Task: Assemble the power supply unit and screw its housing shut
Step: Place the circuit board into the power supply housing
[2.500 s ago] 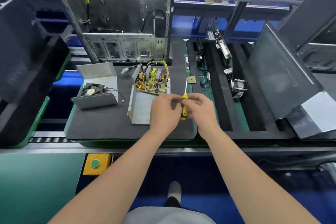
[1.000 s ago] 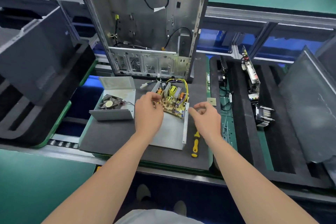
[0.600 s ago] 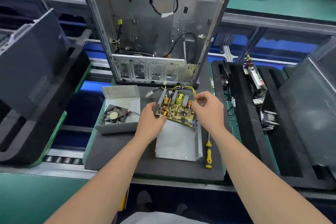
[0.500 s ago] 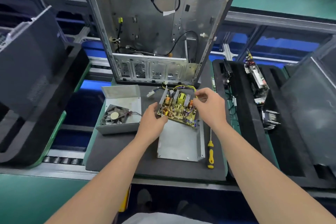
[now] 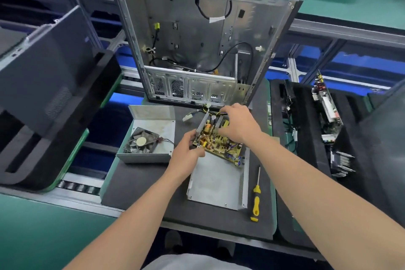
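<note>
- Two hands on circuit board (image 5: 217, 141): left hand (image 5: 186, 155) fingers clamped on near-left corner, right hand (image 5: 238, 125) fingers curled round far edge.
- Board over far end of open housing tray (image 5: 217, 184).
- Yellow screwdriver (image 5: 256, 201) beside tray, untouched.

One wide-angle view, worn on the person's head, looks forward and steeply down. The open computer case (image 5: 197, 39) stands at top centre, facing the camera, its sides spreading toward the top. Below the case, nearer the camera, both forearms (image 5: 131, 215) enter from the bottom corners. The left hand (image 5: 186, 156) and right hand (image 5: 238, 125) grip the circuit board (image 5: 217, 146) just in front of the case.
</note>
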A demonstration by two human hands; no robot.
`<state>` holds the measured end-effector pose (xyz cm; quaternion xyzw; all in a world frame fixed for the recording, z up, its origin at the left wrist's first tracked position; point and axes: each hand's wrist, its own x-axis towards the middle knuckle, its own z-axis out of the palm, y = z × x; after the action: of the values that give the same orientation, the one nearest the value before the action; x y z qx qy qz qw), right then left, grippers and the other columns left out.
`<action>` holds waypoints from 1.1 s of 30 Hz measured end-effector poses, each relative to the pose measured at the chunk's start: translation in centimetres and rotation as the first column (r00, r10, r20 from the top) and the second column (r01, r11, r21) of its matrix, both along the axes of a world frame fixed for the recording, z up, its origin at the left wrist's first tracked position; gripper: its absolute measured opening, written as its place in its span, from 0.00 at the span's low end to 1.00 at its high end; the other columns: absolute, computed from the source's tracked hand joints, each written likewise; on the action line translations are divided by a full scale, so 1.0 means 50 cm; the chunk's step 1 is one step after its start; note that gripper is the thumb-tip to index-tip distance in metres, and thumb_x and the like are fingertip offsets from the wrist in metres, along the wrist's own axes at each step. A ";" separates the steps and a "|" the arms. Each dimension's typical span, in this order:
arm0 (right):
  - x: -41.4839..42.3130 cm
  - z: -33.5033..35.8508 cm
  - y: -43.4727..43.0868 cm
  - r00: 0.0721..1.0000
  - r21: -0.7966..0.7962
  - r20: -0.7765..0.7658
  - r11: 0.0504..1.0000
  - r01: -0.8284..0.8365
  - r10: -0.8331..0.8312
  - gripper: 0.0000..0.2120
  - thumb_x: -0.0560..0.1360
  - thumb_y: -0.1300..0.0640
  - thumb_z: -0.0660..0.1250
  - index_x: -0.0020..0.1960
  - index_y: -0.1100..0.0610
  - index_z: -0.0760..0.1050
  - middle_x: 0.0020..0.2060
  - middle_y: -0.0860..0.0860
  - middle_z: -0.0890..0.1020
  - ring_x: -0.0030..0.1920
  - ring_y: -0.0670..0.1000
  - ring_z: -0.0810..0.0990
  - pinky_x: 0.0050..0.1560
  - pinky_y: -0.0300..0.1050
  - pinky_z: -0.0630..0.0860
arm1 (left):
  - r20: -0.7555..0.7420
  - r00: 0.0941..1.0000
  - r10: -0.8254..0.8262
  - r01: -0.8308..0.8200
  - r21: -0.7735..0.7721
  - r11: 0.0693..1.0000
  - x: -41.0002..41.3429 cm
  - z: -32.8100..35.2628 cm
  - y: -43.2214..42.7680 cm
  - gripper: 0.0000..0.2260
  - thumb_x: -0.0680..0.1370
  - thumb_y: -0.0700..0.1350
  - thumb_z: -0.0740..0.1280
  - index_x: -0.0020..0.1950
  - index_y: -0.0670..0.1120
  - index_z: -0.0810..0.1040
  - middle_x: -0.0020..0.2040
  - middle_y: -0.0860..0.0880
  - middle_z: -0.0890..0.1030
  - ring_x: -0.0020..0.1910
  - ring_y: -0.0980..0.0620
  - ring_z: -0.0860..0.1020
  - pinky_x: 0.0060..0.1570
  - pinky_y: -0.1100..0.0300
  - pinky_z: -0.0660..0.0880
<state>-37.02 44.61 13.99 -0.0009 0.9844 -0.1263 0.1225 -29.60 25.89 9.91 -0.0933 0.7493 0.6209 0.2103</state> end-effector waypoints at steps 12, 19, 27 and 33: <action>-0.012 -0.014 -0.010 0.996 0.055 0.090 0.998 -0.029 0.023 0.28 0.75 0.53 0.76 0.68 0.57 0.67 0.46 0.53 0.76 0.46 0.58 0.77 0.40 0.51 0.76 | -0.016 0.997 0.079 -0.078 0.055 0.995 -0.001 -0.013 0.006 0.31 0.70 0.38 0.67 0.72 0.55 0.74 0.64 0.60 0.78 0.66 0.61 0.74 0.63 0.56 0.73; -0.028 -0.002 0.010 0.994 0.033 0.105 0.999 -0.042 0.038 0.20 0.82 0.53 0.69 0.70 0.58 0.70 0.63 0.61 0.76 0.57 0.63 0.81 0.52 0.53 0.78 | -0.005 0.997 0.071 -0.070 0.132 0.989 0.001 -0.001 0.005 0.34 0.66 0.40 0.66 0.72 0.58 0.74 0.65 0.63 0.77 0.61 0.71 0.74 0.51 0.64 0.74; -0.017 -0.003 0.022 0.995 -0.050 0.090 0.998 -0.027 0.031 0.19 0.84 0.57 0.66 0.71 0.62 0.68 0.65 0.62 0.78 0.58 0.63 0.82 0.56 0.56 0.81 | -0.064 0.997 0.038 -0.027 0.157 0.987 0.005 -0.001 -0.001 0.36 0.69 0.30 0.66 0.73 0.58 0.74 0.70 0.61 0.77 0.71 0.59 0.72 0.57 0.63 0.73; -0.012 -0.009 0.043 0.998 -0.156 0.039 0.987 -0.049 0.056 0.25 0.84 0.60 0.65 0.78 0.57 0.63 0.72 0.59 0.73 0.68 0.61 0.76 0.64 0.54 0.75 | -0.189 0.982 -0.002 0.036 0.181 0.983 0.009 -0.009 -0.021 0.44 0.62 0.31 0.68 0.78 0.51 0.69 0.74 0.57 0.75 0.74 0.58 0.71 0.74 0.57 0.65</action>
<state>-37.63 46.74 13.52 -0.0335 0.9684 -0.1989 0.1464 -29.13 24.86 9.45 -0.0072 0.7063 0.6914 0.1521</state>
